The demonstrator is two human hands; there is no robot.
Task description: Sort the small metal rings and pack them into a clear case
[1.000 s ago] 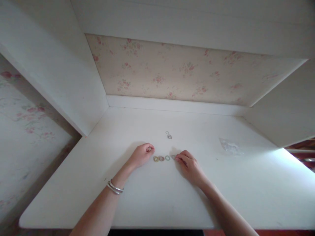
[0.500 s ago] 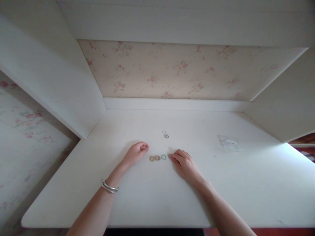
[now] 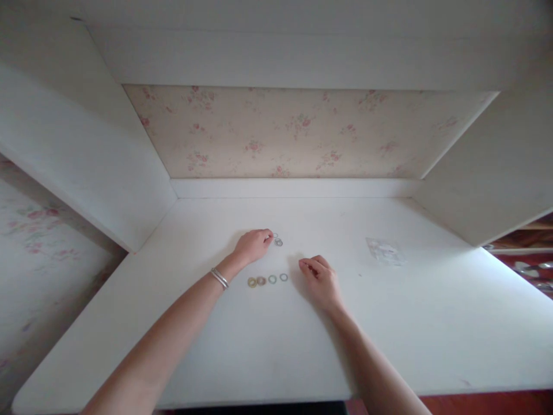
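Note:
Several small coloured rings (image 3: 267, 280) lie in a row on the white desk (image 3: 276, 334). Farther back, two small clear rings (image 3: 277, 241) sit close together. My left hand (image 3: 253, 245), with a silver bangle on its wrist, reaches forward; its fingertips touch or nearly touch the clear rings. My right hand (image 3: 318, 278) rests on the desk just right of the row, fingers curled loosely, holding nothing I can see.
A small clear plastic bag (image 3: 383, 251) lies on the desk to the right. White side panels (image 3: 108, 167) and a floral back wall (image 3: 285, 135) enclose the desk. The near desk edge runs along the bottom.
My left hand has moved forward from beside the row to the two clear rings. My right hand has drawn back off the rightmost ring of the row.

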